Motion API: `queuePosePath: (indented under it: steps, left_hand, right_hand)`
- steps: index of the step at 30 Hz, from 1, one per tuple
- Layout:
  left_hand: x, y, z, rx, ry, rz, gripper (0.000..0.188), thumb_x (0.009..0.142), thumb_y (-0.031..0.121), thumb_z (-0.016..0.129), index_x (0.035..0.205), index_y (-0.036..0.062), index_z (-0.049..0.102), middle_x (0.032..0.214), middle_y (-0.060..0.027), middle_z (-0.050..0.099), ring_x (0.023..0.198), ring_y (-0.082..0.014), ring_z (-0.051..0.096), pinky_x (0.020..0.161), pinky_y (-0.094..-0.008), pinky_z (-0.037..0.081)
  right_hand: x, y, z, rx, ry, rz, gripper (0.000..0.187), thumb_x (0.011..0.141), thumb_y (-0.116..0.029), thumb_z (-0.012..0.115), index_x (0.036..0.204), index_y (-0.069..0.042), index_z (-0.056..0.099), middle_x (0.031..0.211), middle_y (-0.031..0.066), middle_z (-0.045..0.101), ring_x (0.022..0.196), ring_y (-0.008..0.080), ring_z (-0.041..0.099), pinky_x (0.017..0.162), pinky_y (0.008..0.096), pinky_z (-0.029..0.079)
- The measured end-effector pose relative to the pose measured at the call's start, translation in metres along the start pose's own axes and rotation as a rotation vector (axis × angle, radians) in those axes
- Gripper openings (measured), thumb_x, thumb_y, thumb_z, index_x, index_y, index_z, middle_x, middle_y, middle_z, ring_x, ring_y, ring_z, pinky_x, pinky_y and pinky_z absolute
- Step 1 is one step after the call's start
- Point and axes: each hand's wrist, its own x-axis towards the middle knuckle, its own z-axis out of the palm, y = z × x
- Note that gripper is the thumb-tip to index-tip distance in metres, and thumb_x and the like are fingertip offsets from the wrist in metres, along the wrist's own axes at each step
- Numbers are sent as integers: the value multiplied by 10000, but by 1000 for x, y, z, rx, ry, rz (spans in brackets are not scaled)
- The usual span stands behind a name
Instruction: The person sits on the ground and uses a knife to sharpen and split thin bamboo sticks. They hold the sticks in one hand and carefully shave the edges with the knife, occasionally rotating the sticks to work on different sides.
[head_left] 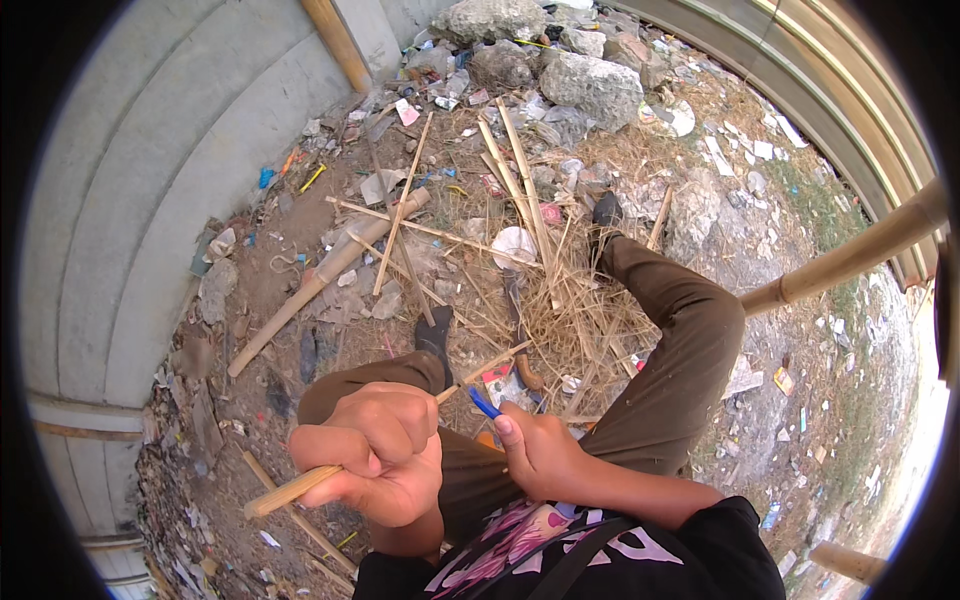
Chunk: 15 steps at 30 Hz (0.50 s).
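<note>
My left hand (375,450) is closed round a bamboo stick (290,492), whose thick end juts out below the fist. Beyond the fist, its thinner end (500,360) points up and to the right over the ground. My right hand (538,450) grips a slim blue tool (483,403), probably a cutter knife, though most of it is hidden in the fingers. The tool's tip is beside the thinner part of the stick; I cannot tell whether they touch. Between my feet lies a large knife with a wooden handle (528,374) and a dark blade (514,300).
A heap of bamboo shavings (590,310) and several split strips (525,175) lie ahead. A thick bamboo pole (325,275) rests at the left. Rocks (592,88) and litter line the back, beside a grey wall (190,150). Another bamboo pole (850,260) slants in from the right.
</note>
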Motion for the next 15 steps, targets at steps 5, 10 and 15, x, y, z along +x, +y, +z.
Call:
queuePosePath:
  steps: [5,10,15]
  left_hand:
    - [-2,4,9,-42,-64,5,409,1075,494,324,874,138,311,531,32,279,384,-51,139,341,-239,107]
    - [-3,-3,20,3,-91,50,407,1071,493,340,876,136,329,539,36,297,385,-50,154,359,-209,130]
    - [12,-7,12,439,84,212,417,1086,480,300,834,153,364,884,-42,477,832,-148,480,800,-344,426]
  right_hand:
    - [11,92,10,-97,37,241,511,1094,-345,311,889,26,595,595,252,568,629,497,594,625,554,472]
    - [-3,40,1,63,70,80,481,1094,-346,312,906,15,568,620,233,579,621,481,597,615,541,467]
    - [-14,-25,-19,79,-47,-129,375,1089,-328,340,1000,-9,516,599,206,569,557,458,584,544,515,462]
